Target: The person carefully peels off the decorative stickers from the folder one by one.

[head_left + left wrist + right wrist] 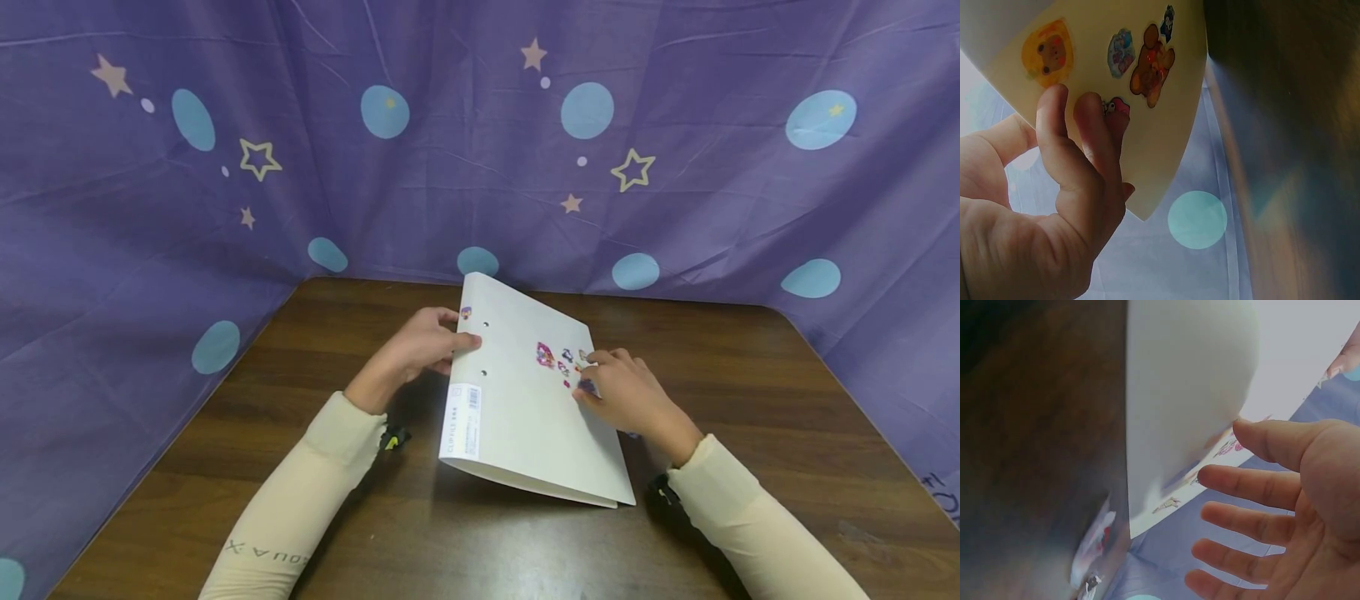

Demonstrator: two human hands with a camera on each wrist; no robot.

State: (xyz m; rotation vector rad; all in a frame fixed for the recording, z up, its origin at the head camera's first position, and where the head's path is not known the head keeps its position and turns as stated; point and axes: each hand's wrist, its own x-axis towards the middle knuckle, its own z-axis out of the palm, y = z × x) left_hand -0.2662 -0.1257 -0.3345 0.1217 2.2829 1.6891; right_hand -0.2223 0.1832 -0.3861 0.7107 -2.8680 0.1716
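A white clip file folder is tilted up off the wooden table on its left, spine side. My left hand grips the spine, thumb on the front and fingers behind. In the left wrist view, my left fingers lie against the back face beside a brown bear sticker and a yellow-hooded bear sticker. My right hand has its thumb and forefinger touching the front cover among several small stickers. In the right wrist view, those fingers are spread and fairly straight.
The folder's lower edge is near the middle of the brown wooden table. A shiny piece with a red patch lies on the table by the folder's edge. A purple curtain with stars and dots hangs behind and at both sides.
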